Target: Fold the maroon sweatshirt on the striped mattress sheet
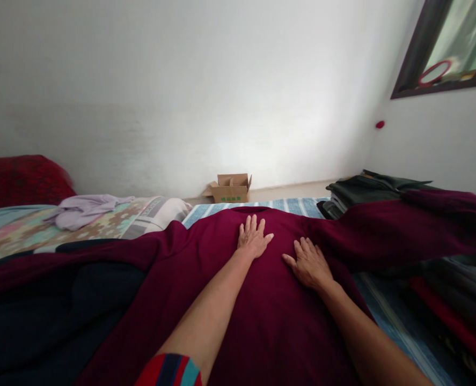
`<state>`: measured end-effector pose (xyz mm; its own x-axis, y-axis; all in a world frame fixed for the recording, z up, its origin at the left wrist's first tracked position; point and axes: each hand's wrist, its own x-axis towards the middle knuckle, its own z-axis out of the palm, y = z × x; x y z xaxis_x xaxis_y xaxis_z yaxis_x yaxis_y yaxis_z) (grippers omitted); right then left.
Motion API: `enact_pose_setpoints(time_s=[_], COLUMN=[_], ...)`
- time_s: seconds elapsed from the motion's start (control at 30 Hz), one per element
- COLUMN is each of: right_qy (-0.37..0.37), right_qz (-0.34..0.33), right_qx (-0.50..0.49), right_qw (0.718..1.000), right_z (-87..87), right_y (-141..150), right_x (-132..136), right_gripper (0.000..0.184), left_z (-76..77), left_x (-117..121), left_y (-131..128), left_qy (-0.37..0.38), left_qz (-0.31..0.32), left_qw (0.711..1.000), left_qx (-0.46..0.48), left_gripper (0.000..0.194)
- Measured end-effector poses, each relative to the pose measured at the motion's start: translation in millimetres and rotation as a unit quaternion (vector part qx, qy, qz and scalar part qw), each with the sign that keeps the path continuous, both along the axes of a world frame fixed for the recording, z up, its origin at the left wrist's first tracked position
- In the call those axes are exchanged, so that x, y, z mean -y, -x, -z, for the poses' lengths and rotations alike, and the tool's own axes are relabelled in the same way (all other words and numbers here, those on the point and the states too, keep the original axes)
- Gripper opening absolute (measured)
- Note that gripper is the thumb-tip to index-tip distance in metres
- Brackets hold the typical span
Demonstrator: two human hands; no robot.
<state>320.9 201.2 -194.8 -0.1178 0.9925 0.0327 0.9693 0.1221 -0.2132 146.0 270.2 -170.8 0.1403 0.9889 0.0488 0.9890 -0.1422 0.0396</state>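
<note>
The left hand [254, 237] and right hand [308, 262] rest flat on a maroon sweater [272, 321], fingers [253, 224] open and spread, gripping nothing; the sweater lies across a striped blue mat [398, 316], one sleeve [407, 230] stretching right before a stack of dark green clothes [366, 193]

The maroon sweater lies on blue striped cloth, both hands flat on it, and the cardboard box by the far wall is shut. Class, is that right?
No: the head view shows the cardboard box with its flaps open, not shut. The maroon sweater on blue striped cloth, with the left hand and right hand flat on it, stands.
</note>
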Motion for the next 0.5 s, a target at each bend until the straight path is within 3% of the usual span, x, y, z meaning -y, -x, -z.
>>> enact_pose_setpoints(time_s=[0.17,0.33,0.5], right_qy=[-0.006,-0.005,0.001], right_qz=[-0.002,0.000,0.000], right_qx=[-0.001,-0.007,-0.014], right_qw=[1.000,1.000,1.000], right_z=[-1.9,-1.4,-0.9], right_y=[-0.2,0.1,0.0], right_x=[0.7,-0.2,-1.8], right_gripper=[0.075,0.075,0.074], left_z=[-0.2,-0.4,-4.4], left_x=[-7.5,-7.5,-6.9], left_y=[-4.3,-4.5,-19.0], left_qy=[0.059,0.057,-0.012], left_qz=[0.025,0.021,0.040], left_qw=[0.998,0.998,0.999], left_qx=[-0.004,-0.006,-0.003], left_gripper=[0.071,0.070,0.073])
